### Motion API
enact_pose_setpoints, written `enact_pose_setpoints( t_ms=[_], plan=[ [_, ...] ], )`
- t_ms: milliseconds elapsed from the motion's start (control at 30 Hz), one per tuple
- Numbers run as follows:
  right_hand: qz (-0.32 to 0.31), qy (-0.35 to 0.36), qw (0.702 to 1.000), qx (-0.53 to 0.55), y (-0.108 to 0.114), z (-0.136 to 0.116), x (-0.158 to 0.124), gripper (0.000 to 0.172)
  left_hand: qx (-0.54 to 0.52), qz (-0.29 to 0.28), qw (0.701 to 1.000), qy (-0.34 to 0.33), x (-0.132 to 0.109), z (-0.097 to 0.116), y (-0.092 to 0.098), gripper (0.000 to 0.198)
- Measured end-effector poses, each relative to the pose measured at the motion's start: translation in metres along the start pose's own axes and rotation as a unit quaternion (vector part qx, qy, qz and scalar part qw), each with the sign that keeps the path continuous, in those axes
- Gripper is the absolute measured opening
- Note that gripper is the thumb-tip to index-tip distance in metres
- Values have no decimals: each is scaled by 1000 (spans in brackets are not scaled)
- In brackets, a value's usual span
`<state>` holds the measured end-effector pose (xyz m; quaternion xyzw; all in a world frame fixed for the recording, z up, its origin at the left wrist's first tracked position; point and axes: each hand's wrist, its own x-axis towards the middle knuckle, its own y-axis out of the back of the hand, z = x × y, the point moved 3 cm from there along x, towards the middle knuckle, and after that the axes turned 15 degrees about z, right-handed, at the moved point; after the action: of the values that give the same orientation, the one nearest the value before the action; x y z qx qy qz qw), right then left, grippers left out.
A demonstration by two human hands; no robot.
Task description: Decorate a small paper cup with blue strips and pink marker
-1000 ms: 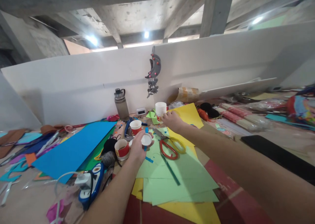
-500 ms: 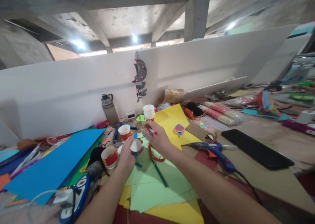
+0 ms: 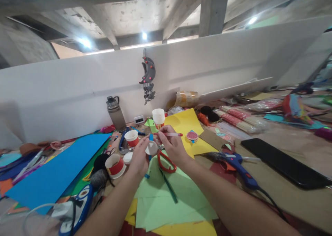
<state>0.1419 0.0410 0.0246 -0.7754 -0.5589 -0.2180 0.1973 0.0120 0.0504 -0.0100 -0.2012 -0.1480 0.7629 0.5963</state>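
Observation:
My left hand [image 3: 138, 158] is closed round a small white round cup piece [image 3: 151, 148] with a blue paper strip on it. My right hand [image 3: 173, 146] pinches a red-tipped pen [image 3: 169, 134], held level just above that white piece. Both hands hover over light green paper sheets [image 3: 166, 198]. Red-handled scissors [image 3: 166, 163] lie under my right hand. A red-banded paper cup [image 3: 114, 165] stands to the left of my left hand, and another [image 3: 131, 138] sits behind it.
A blue glue gun [image 3: 240, 167] and a black slab [image 3: 282, 162] lie to the right. Yellow paper [image 3: 185, 125], a white cup stack [image 3: 158, 117], a grey bottle [image 3: 115, 112] and a white wall stand behind. A big blue sheet [image 3: 57, 168] covers the left.
My right hand came back from the far cup stack with the pen and now holds it over the white piece. My left hand lifted the piece slightly.

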Motion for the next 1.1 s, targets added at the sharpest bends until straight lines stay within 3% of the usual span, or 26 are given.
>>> enact_pose_setpoints(
  t_ms=[167, 700, 1100],
  plan=[
    [-45, -61, 997, 27, -9, 11, -10, 19, -9, -6, 1000, -6, 3, -8, 13, 32],
    [-20, 45, 997, -64, -11, 16, -19, 12, -56, 13, 998, -26, -1, -8, 11, 35],
    [-26, 26, 997, -64, -11, 21, -20, 15, -47, 1, 998, -37, -2, -10, 11, 36]
  ],
)
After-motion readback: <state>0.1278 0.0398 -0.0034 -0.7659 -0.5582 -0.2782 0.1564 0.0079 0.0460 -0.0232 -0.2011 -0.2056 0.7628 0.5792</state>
